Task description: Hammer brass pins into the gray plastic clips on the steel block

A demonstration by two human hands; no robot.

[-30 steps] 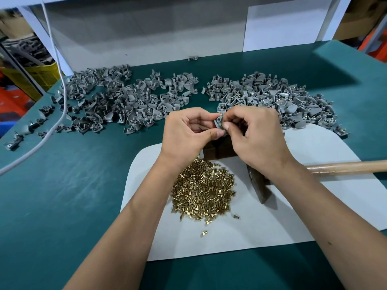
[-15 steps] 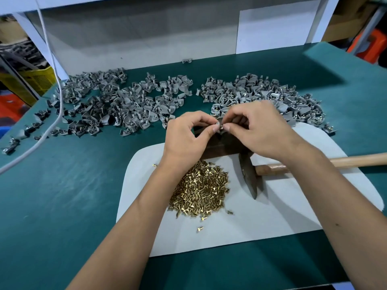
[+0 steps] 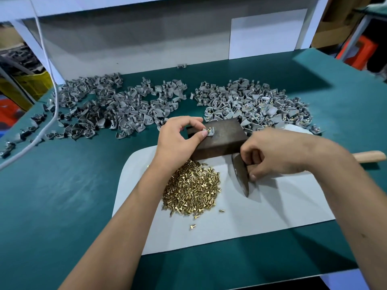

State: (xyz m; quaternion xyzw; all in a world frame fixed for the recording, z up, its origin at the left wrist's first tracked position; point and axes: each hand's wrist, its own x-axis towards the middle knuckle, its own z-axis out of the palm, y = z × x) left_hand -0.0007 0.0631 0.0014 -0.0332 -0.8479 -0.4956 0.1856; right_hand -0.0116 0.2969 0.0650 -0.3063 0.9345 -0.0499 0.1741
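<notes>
A dark steel block [image 3: 223, 137] stands on the white sheet [image 3: 261, 212] at the middle of the table. My left hand [image 3: 178, 141] pinches a gray plastic clip [image 3: 209, 131] on the block's top left corner, with a brass pin standing in the clip. My right hand [image 3: 270, 153] curls round the hammer's wooden handle [image 3: 369, 156] just behind the dark hammer head [image 3: 240, 174], which lies on the sheet to the right of the block. A pile of brass pins [image 3: 192, 191] lies in front of the block.
Loose gray clips lie in a wide heap [image 3: 109, 109] at the back left, and a second heap with brass in it [image 3: 257, 103] at the back right. A white cable [image 3: 48, 65] hangs at the left. The green mat [image 3: 62, 195] ends near me.
My right hand left the clip and came down onto the hammer handle. My left hand set the clip with its pin on the block's top and still pinches it.
</notes>
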